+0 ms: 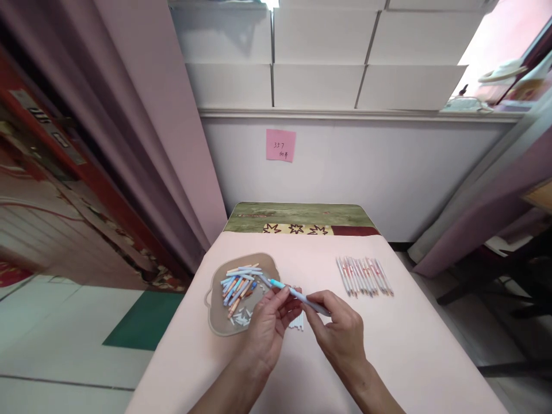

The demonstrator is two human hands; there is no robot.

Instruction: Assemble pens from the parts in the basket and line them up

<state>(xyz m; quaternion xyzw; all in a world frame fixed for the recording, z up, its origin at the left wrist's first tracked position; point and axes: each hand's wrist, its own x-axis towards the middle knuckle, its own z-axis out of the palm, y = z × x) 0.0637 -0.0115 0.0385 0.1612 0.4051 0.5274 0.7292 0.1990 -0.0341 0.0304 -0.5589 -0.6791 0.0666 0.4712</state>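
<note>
A slim pale-blue pen (309, 302) with a turquoise end lies slantwise between my two hands. My left hand (266, 322), palm turned up, pinches it near the turquoise end. My right hand (342, 329) grips the other end between thumb and fingers. Just left of my left hand stands a beige basin (219, 325) with a small handle. It holds a heap of blue and orange pen parts (237, 290) and small white pieces (242, 316). Thin white sticks (297, 323) lie on the table behind my hands, partly hidden by them.
To the right, a row of pens (364, 277) with clear and reddish barrels lies side by side. A pale pink cover (414, 356) spans the table, with a green patterned strip (297, 211) showing at the back. A pink note (280, 145) is stuck on the wall.
</note>
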